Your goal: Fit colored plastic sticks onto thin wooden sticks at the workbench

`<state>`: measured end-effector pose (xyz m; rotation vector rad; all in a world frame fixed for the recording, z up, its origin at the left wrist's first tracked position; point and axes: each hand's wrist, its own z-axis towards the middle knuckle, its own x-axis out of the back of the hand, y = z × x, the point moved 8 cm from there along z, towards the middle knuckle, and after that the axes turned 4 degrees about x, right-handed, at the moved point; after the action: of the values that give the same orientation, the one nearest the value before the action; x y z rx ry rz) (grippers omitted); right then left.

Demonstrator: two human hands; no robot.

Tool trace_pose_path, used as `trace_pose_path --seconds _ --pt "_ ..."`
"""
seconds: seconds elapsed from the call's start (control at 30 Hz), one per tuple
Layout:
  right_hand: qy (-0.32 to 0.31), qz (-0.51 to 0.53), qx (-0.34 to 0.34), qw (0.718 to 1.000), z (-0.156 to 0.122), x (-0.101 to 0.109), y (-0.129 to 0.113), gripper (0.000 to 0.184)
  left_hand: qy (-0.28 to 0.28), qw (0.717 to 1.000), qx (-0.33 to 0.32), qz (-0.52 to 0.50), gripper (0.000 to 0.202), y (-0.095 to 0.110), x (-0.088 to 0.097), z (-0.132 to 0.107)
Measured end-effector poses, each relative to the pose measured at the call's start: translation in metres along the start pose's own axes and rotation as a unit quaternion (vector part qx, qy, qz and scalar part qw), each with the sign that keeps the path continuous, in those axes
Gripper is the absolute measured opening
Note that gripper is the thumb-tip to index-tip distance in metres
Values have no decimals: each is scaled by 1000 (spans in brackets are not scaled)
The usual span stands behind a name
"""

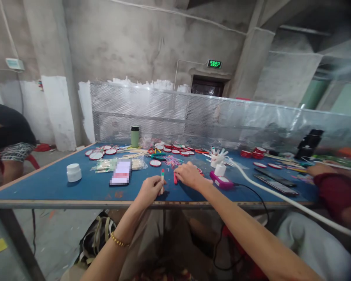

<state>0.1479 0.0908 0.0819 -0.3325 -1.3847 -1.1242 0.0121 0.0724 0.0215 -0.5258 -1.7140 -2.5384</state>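
Note:
My left hand (151,190) pinches a short, pale stick (162,183) upright just above the near part of the table; its upper end has red and green bands. To its right, my right hand (189,175) is bent down with curled fingers at a small red piece (175,178), which shows at the fingertips. The undersides of these fingers are hidden. Beyond the hands lies a heap of small pink and multicoloured bits (175,160). A red-rimmed white disc (155,163) lies left of that heap, and another is partly covered behind my right hand.
A phone (120,173) leans by bagged sticks (105,165), near a white jar (73,173). Rightward are a purple power strip (221,180), a white cable (263,189), a cup of white strips (217,159) and phones (276,184). A co-worker's sleeve (329,187) reaches in. A green bottle (135,137) stands behind.

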Motion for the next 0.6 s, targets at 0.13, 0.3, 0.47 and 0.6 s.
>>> trace_pose_path --seconds 0.13,0.3,0.47,0.6 --pt "-2 -1 3 1000 1 -12 -10 23 -1 1000 -9 9 26 4 0 -1" --pt "-8 5 14 1000 0 -12 -13 23 2 1000 -14 15 25 4 1 -1" --pt "34 39 -2 999 -3 -8 3 28 -6 1000 -13 8 25 4 0 -1" --pt "38 10 -50 998 -3 -6 31 27 -10 1000 -5 4 26 3 -1 -1"
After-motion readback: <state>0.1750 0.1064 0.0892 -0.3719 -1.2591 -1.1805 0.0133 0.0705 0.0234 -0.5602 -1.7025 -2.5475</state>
